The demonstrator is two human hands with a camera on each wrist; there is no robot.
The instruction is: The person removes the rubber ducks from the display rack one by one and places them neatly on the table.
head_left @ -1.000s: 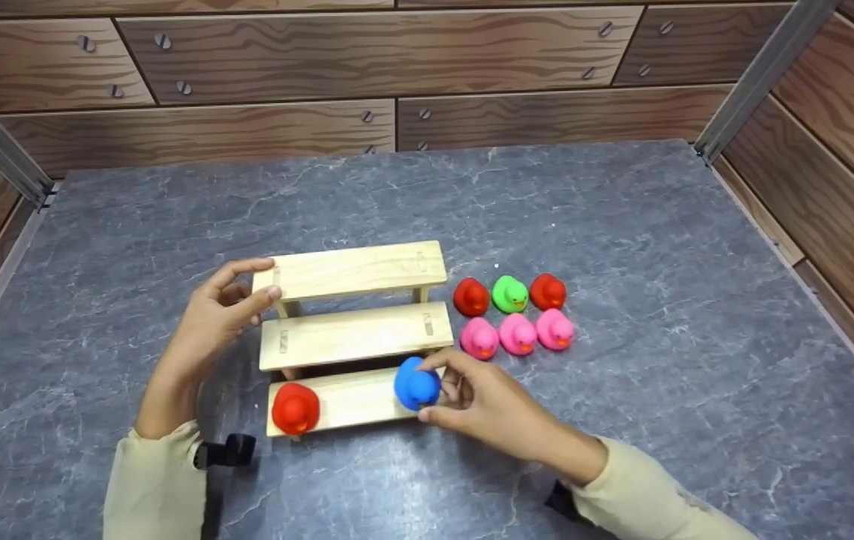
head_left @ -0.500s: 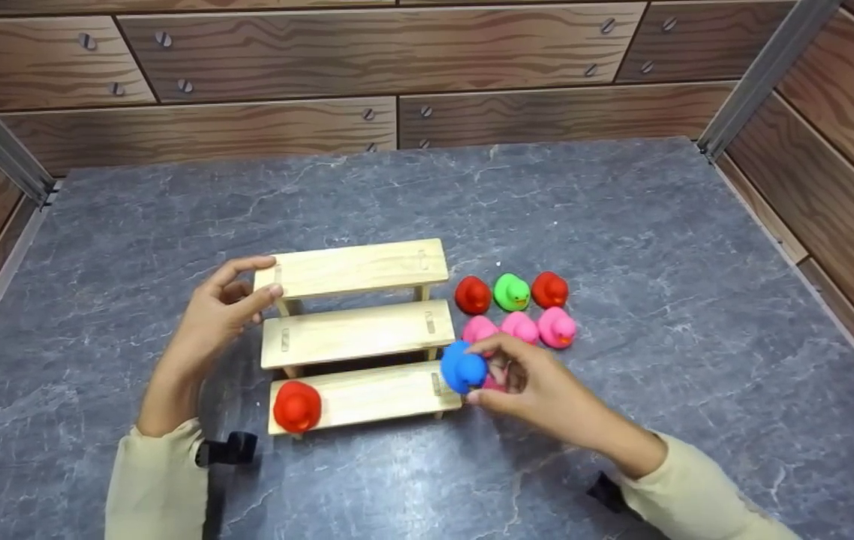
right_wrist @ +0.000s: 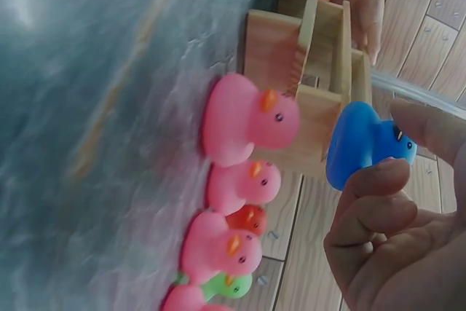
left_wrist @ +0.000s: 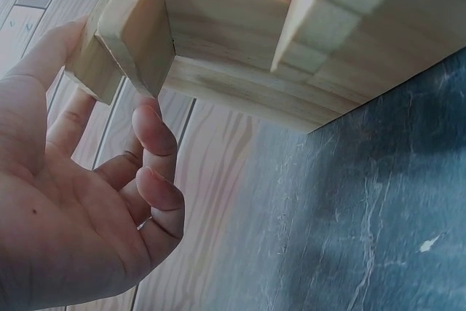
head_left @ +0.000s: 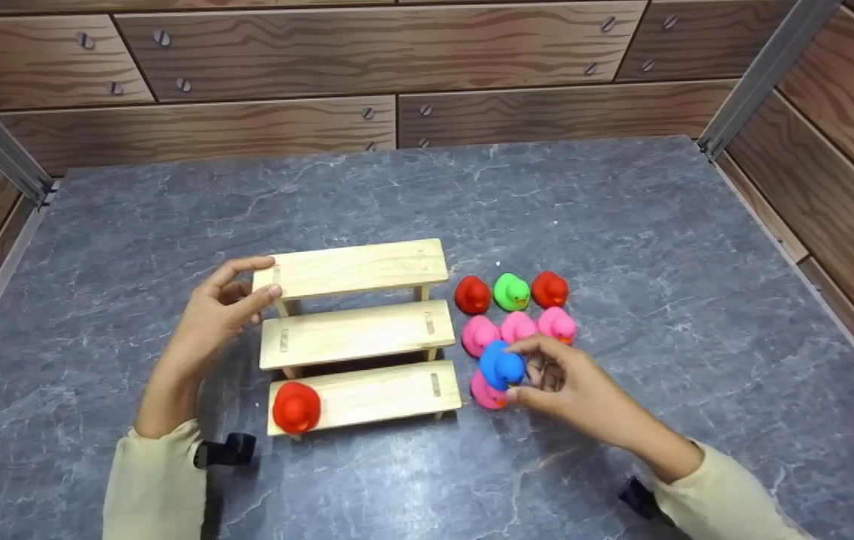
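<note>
My right hand (head_left: 573,386) pinches a blue rubber duck (head_left: 500,365) by the head between thumb and fingers. In the right wrist view the blue duck (right_wrist: 357,147) is held up off the table. Below it in the head view, a pink duck (head_left: 487,391) is partly covered. My left hand (head_left: 221,307) grips the left end of the top step of a three-tier wooden stand (head_left: 358,334), thumb in front. In the left wrist view that hand (left_wrist: 95,202) pinches the board's end (left_wrist: 135,34). A red duck (head_left: 296,408) sits at the left of the lowest step.
Right of the stand, a back row holds a red duck (head_left: 473,294), a green duck (head_left: 511,292) and another red duck (head_left: 549,289). Pink ducks (head_left: 480,335) line up before them. Wood-patterned walls (head_left: 397,56) border the grey marbled table (head_left: 247,202).
My right hand has carried the blue duck off the right end of the lowest step, rightward to above the front pink duck. The left hand stays on the stand.
</note>
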